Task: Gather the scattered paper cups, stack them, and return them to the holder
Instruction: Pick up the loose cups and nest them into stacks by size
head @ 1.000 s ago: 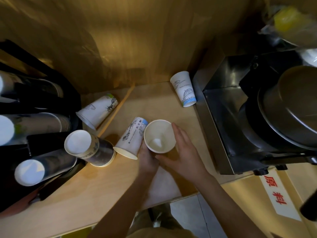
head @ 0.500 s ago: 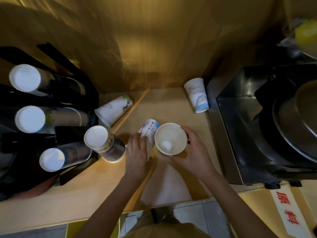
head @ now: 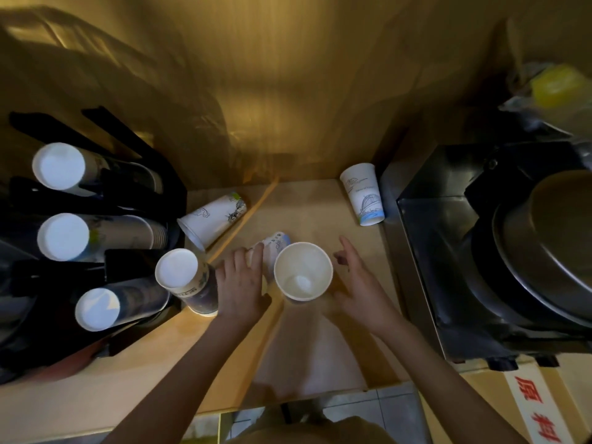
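An upright white paper cup (head: 302, 272) stands mouth up in the middle of the wooden counter (head: 307, 206). Just left of it a printed cup (head: 276, 246) lies on its side, and my left hand (head: 242, 283) covers most of it with the fingers wrapped on it. My right hand (head: 358, 283) hovers right of the upright cup, fingers apart, touching nothing. Another cup (head: 213, 217) lies tipped near the black cup holder (head: 105, 270). A dark-printed cup (head: 189, 283) stands upside down by the holder. One more cup (head: 363, 193) stands upside down at the back right.
The holder on the left carries three slanted cup stacks, the middle one (head: 96, 235) among them. A steel and black machine (head: 499, 251) fills the right side, close to the back-right cup. A wooden wall rises behind the counter. A label with red characters (head: 538, 408) sits at the lower right.
My right hand has let go of the upright cup and drawn away to the right, fingers spread. My left hand stays on the lying cup.
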`<action>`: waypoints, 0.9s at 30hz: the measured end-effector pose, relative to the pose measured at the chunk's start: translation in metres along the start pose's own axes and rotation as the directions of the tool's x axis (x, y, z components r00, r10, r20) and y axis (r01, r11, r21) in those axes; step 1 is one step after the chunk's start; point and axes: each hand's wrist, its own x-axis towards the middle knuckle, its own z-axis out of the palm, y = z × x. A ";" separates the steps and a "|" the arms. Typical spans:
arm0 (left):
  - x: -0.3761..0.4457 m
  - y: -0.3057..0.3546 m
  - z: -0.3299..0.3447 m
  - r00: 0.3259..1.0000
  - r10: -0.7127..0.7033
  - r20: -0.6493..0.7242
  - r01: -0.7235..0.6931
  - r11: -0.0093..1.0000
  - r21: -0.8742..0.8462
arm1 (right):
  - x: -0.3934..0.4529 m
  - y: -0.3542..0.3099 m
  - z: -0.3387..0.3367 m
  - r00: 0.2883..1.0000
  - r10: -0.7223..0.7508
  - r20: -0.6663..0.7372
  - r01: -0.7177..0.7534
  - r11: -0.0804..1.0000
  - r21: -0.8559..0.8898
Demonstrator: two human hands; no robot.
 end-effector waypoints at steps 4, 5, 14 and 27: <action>0.017 0.005 -0.041 0.998 0.019 -0.055 -0.019 1.000 -0.002 | 0.019 0.007 -0.020 0.992 0.030 -0.122 -0.030 1.000 0.003; 0.023 0.007 -0.049 0.999 0.019 -0.049 -0.020 0.999 -0.034 | 0.026 0.008 -0.025 0.986 0.040 -0.160 -0.035 0.999 0.030; 0.083 0.024 -0.078 0.997 0.043 -0.069 -0.056 0.978 -0.199 | 0.102 0.020 -0.069 0.898 0.176 -0.403 -0.165 0.984 0.063; 0.144 0.058 -0.040 0.990 0.089 0.105 -0.061 0.969 -0.240 | 0.200 0.033 -0.062 0.887 0.241 -0.395 -0.338 0.920 -0.197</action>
